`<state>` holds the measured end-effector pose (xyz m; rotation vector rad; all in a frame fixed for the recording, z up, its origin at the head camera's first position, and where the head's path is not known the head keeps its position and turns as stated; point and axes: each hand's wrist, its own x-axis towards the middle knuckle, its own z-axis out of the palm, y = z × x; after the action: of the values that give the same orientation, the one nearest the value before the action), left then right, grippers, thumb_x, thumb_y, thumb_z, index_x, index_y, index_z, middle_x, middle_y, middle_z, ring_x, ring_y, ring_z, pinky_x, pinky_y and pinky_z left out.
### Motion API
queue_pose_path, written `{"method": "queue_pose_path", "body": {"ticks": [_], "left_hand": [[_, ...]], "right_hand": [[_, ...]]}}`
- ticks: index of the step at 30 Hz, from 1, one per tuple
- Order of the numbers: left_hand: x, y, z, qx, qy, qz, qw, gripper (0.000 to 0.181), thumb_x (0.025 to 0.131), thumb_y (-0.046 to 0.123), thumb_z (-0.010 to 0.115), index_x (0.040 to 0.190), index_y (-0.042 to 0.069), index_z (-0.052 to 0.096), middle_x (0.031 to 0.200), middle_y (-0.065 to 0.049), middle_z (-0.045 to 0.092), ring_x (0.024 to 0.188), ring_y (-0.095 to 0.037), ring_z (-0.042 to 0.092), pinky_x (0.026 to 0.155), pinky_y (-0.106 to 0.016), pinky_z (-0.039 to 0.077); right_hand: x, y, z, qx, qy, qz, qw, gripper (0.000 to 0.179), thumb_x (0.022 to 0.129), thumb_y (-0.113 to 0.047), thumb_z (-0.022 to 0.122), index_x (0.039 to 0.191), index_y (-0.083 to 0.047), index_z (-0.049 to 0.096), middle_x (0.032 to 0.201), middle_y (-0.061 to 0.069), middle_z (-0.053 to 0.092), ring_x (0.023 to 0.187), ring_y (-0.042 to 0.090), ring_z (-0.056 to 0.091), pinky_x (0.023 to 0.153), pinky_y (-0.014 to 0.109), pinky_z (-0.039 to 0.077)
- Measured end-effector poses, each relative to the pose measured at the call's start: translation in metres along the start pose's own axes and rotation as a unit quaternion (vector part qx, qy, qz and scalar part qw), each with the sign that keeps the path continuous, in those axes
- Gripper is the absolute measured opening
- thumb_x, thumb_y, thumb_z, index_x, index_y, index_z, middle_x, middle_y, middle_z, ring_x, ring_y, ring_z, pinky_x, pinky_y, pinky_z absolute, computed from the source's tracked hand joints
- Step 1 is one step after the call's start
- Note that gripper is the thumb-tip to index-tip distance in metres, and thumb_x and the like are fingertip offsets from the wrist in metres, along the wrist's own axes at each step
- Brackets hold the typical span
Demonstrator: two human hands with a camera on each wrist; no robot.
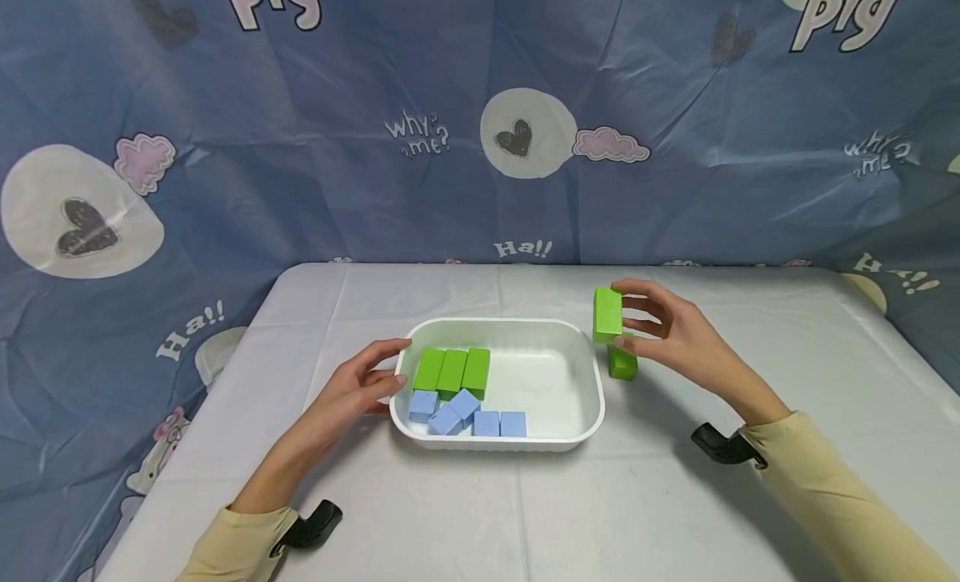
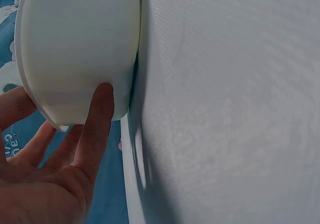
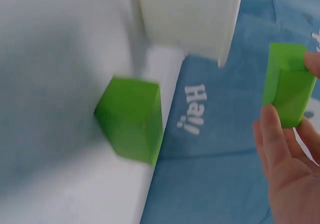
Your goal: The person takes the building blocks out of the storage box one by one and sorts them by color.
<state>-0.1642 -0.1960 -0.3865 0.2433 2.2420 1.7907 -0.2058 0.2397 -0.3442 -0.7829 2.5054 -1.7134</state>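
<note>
At the left end of a white plastic tray [image 1: 510, 322], my left hand [image 1: 358, 382] grips the rim. In the left wrist view one fingertip of the left hand [image 2: 65, 174] lies against the outer wall of the tray [image 2: 80, 44]. My right hand [image 1: 678, 336] pinches a green block [image 1: 608, 315] between thumb and fingers, raised just beyond the tray's right end. Below it on the table stands another green block [image 1: 623, 363], partly hidden in the head view and fully seen as a green block [image 3: 130, 119] in the right wrist view.
Inside the tray, three green blocks [image 1: 452, 372] lean side by side at the left. Several small light-blue blocks [image 1: 486, 423] lie along its near side. White cloth covers the table [image 1: 585, 515]; a blue printed curtain [image 1: 435, 207] rises behind.
</note>
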Motion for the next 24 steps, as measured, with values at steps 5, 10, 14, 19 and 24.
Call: {"method": "queue_pose_path", "body": {"ticks": [5,10,14,19,24], "left_hand": [[0.0,-0.001,0.0,-0.003,-0.003,-0.001,1.0,0.052,0.098,0.016,0.061,0.146,0.019,0.042,0.14,-0.018,0.051,0.12,-0.03,0.057,0.081,-0.042,0.054],[0.0,0.0,0.001,-0.003,-0.002,-0.002,1.0,0.052,0.097,0.016,0.061,0.146,0.019,0.043,0.14,-0.018,0.052,0.12,-0.03,0.057,0.081,-0.042,0.054],[-0.001,0.0,0.001,0.001,0.001,-0.003,1.0,0.052,0.097,0.016,0.061,0.146,0.019,0.043,0.139,-0.018,0.052,0.119,-0.03,0.057,0.081,-0.042,0.054],[-0.001,0.0,0.0,0.004,0.002,-0.005,1.0,0.052,0.098,0.017,0.061,0.146,0.02,0.043,0.139,-0.017,0.053,0.119,-0.03,0.057,0.081,-0.042,0.053],[0.0,-0.001,0.0,0.003,0.001,-0.009,0.9999,0.052,0.098,0.018,0.061,0.146,0.021,0.042,0.138,-0.017,0.053,0.119,-0.03,0.057,0.082,-0.042,0.053]], "right_hand": [[-0.009,0.003,-0.014,-0.026,-0.003,0.021,0.9994,0.064,0.087,-0.003,0.075,0.143,-0.014,0.047,0.142,0.005,0.048,0.118,0.022,0.058,0.094,0.03,0.049],[-0.018,0.006,-0.024,-0.037,0.0,0.036,0.9987,0.065,0.087,-0.001,0.074,0.144,-0.013,0.045,0.142,0.006,0.048,0.116,0.017,0.059,0.092,0.029,0.049],[-0.024,0.011,-0.032,-0.041,0.001,0.047,0.998,0.065,0.087,0.001,0.073,0.144,-0.011,0.044,0.14,0.008,0.049,0.114,0.012,0.061,0.09,0.028,0.051],[-0.031,0.018,-0.043,-0.042,-0.003,0.055,0.9976,0.066,0.087,0.003,0.072,0.145,-0.01,0.044,0.14,0.011,0.049,0.114,0.009,0.06,0.088,0.028,0.052],[-0.038,0.029,-0.054,-0.06,-0.018,0.047,0.9969,0.064,0.087,0.005,0.07,0.144,-0.008,0.045,0.142,0.013,0.047,0.119,0.006,0.055,0.088,0.023,0.05]]}}
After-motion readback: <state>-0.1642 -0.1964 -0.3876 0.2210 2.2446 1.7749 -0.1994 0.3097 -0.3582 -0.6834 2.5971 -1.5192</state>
